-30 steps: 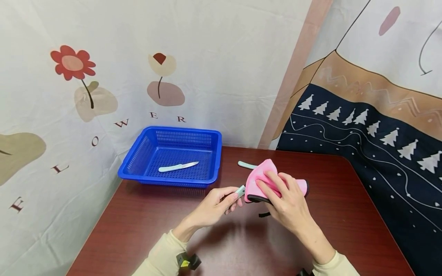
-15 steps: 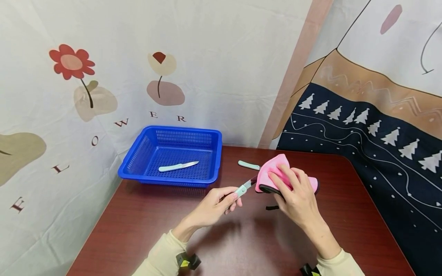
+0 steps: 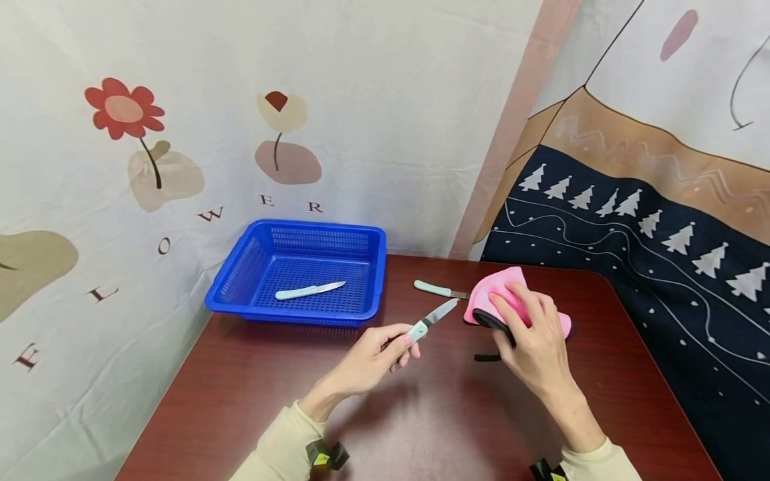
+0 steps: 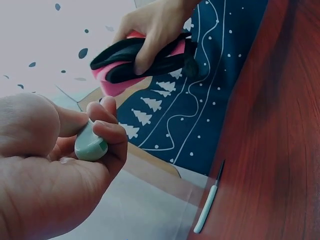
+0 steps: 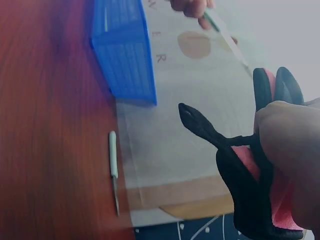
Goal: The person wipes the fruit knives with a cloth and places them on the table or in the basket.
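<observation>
I log plain cream sleeves (image 3: 278, 437), long ones. Black blocky wrist units (image 3: 339, 455), a pair — I see a yellow patch (image 3: 321, 459) on each.

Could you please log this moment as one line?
left hand: grips mint-green-handled metal-bladed knife | right hand: grips folded pink black-edged cloth | blue rectangular perforated plastic basket: holds second such knife | reddish-brown table: third such knife lies there

The head view looks forward and down from farther back across the dark-red wood-grain surface (image 3: 445, 441). The left wrist view, rolled sideways, sits close to the left hand (image 4: 65, 185) and faces the navy tree-printed cloth backdrop (image 4: 190, 115); the right wrist view, also rolled, sits close to the right hand (image 5: 295, 150), with the blue rectangular perforated plastic basket (image 5: 127, 60) farther off. All share the pink black-edged folded fabric (image 4: 120, 75).
</observation>
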{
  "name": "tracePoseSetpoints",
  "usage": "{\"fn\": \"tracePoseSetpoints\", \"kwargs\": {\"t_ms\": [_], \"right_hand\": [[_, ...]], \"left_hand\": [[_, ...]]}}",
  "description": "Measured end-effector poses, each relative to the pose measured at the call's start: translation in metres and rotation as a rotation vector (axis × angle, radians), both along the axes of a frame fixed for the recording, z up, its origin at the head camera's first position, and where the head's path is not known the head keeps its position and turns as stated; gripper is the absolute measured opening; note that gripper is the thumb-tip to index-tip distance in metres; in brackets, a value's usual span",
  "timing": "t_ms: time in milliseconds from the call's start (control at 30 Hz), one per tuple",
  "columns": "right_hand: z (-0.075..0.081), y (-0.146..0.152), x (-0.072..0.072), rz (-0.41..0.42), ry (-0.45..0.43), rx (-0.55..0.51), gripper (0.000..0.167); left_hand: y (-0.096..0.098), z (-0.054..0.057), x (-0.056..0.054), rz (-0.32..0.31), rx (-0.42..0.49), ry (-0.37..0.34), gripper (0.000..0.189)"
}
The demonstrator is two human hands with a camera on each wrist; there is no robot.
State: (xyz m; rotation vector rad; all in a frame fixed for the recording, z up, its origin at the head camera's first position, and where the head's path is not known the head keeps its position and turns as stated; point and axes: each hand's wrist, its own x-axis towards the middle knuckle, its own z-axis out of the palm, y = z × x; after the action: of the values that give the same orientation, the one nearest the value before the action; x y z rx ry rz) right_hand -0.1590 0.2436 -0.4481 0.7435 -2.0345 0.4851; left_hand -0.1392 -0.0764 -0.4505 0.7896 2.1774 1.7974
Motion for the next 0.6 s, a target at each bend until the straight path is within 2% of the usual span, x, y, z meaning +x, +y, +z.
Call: {"fn": "tracePoseSetpoints", "kwargs": {"t_ms": [67, 300, 467, 600], "right_hand": [[0.001, -0.006, 0.003, 0.025, 0.029, 0.010, 0.037], [0.003, -0.035, 0.013, 0.147, 0.150, 0.108, 0.036], [0.001, -0.052, 0.018, 0.221, 0.186, 0.194, 0.036], [-0.003, -0.058, 0.019, 0.244, 0.188, 0.244, 0.037]], "left_hand": [[0.001, 0.000, 0.000, 0.004, -0.002, -0.002, 0.031], [0.003, 0.001, -0.001, 0.014, -0.010, -0.019, 0.030], [0.002, 0.002, -0.001, 0.018, -0.028, 0.006, 0.027], [0.002, 0.002, 0.000, 0.016, -0.038, 0.037, 0.028]]}}
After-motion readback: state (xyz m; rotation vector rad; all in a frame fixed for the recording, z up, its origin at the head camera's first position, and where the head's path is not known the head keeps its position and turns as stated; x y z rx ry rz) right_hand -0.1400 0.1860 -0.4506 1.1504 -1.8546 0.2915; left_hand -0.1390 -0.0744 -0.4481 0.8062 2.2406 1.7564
